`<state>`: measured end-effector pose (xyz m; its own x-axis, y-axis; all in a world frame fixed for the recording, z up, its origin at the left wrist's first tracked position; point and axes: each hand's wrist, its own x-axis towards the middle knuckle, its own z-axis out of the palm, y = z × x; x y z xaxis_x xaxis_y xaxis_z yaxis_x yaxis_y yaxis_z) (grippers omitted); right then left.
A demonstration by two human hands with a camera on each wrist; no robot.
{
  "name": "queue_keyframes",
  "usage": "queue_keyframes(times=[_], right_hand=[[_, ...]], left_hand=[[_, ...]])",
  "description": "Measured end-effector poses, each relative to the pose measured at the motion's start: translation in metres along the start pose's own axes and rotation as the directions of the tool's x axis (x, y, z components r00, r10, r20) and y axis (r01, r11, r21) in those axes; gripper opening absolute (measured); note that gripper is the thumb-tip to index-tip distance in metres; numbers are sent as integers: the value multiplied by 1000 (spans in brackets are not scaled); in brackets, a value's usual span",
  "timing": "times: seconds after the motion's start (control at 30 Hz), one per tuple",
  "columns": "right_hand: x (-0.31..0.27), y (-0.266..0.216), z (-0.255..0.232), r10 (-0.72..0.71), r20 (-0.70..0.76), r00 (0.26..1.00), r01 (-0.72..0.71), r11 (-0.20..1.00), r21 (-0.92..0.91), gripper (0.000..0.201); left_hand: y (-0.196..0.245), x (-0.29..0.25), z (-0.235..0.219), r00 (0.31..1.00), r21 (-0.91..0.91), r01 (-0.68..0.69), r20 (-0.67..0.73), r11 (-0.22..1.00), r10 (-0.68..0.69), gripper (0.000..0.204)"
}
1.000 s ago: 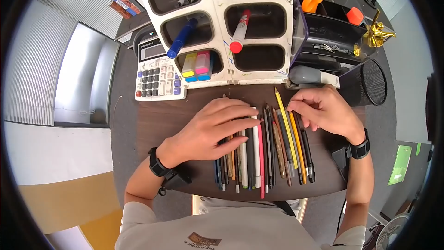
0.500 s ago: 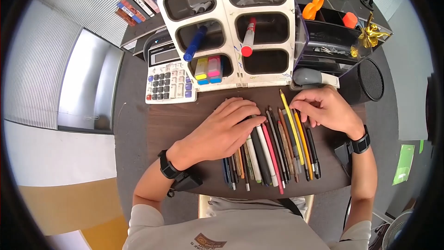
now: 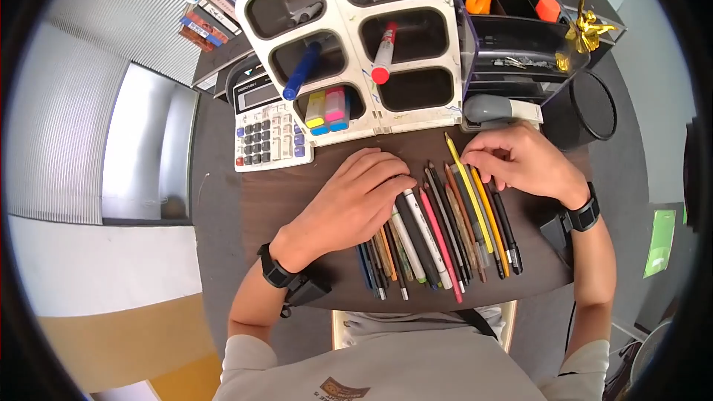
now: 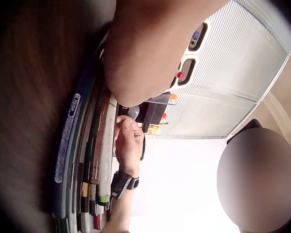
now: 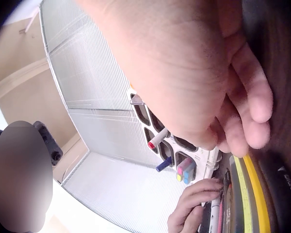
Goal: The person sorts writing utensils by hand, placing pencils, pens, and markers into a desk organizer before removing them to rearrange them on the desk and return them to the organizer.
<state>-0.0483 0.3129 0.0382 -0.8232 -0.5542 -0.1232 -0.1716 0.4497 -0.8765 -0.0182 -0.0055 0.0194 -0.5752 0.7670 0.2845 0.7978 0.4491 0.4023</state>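
Observation:
A row of pens and pencils lies side by side on the dark wooden desk [image 3: 260,208]. My left hand [image 3: 349,197] rests over the upper ends of the left part, fingers together and relaxed, its thumb tip at a white marker [image 3: 427,238]. Beside that marker lies a pink pencil [image 3: 441,245]. My right hand [image 3: 523,160] is at the upper right of the row, fingers loosely bent, fingertips right at the tops of a yellow pencil [image 3: 469,191] and an orange-yellow pencil [image 5: 256,194]. In the left wrist view, a dark blue pencil marked "Name" [image 4: 68,145] lies outermost.
Behind the row stands a white organizer [image 3: 353,52] holding a blue marker [image 3: 301,73], a red-capped marker [image 3: 384,56] and several highlighters [image 3: 327,108]. A calculator [image 3: 271,134] is at left. A grey stapler [image 3: 494,109], black desk tray [image 3: 520,37] and mesh cup [image 3: 594,108] stand at right.
The left hand's spread fingers have drawn together, and its thumb has come to the white marker's top. The pens slant more in the shifted head view. The right hand stays by the yellow pencil.

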Motion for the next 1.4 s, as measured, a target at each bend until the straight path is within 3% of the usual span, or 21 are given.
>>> queue_keyframes(times=[0.2, 0.4, 0.63, 0.83, 1.03, 1.23, 1.37, 1.4], right_hand=[[0, 3, 0, 0, -1, 1000, 0, 1000, 19, 24], [0, 10, 0, -113, -18, 993, 112, 993, -28, 20], [0, 10, 1, -90, -12, 996, 90, 996, -30, 20], [0, 18, 2, -172, -48, 984, 170, 985, -37, 24], [1, 14, 1, -95, -22, 995, 95, 995, -34, 24], [1, 11, 1, -76, -23, 997, 76, 997, -30, 23], [1, 12, 1, -84, -26, 996, 84, 996, -16, 23], [1, 11, 1, -82, -26, 996, 81, 997, -16, 23]], left_hand=[[-2, -3, 4, 1000, 9, 7, 12, 1000, -7, 39], [-3, -5, 6, 998, -45, 61, 14, 997, -61, 37], [-5, -5, 4, 998, -18, 45, 33, 999, -44, 37], [-3, -9, 6, 992, -109, 126, 46, 986, -121, 43], [-6, 1, 1, 997, -8, 44, 69, 999, -43, 37], [-6, -2, 3, 998, -29, 61, -31, 998, -62, 34], [-8, -6, -2, 998, -86, -47, -44, 995, 43, 32], [-5, -3, -7, 996, -117, -87, -4, 989, 87, 42]])
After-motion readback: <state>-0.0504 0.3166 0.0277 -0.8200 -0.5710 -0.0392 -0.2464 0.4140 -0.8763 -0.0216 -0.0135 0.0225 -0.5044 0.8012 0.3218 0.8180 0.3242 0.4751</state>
